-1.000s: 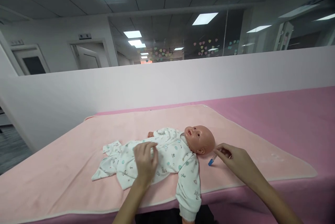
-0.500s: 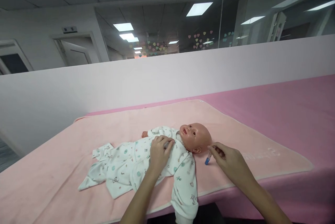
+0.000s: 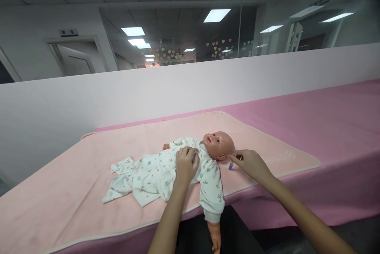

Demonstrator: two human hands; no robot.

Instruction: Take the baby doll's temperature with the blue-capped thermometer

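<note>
A baby doll (image 3: 221, 143) lies on its back, dressed in a white outfit with a small green print. On the doll's chest rests my left hand (image 3: 184, 167), its fingers curled; a small greyish thing shows by the thumb, too hidden to name. Beside the doll's ear, my right hand (image 3: 252, 163) pinches a small clear tube with a blue end (image 3: 230, 165). The blue end points down toward the blanket, and the fingers cover the tube's upper part. One doll arm (image 3: 214, 234) hangs over the near edge.
Under the doll is a peach blanket (image 3: 74, 190) spread over a pink-covered table (image 3: 341, 127). A low white wall (image 3: 142, 91) runs along the back, with glass above it. A dark surface (image 3: 237, 234), perhaps my lap, lies below the near edge.
The camera view has shifted, bringing more of the doll's hanging arm into sight. Both hands keep nearly the same places, one on the chest, the other pinching the tube by the head.
</note>
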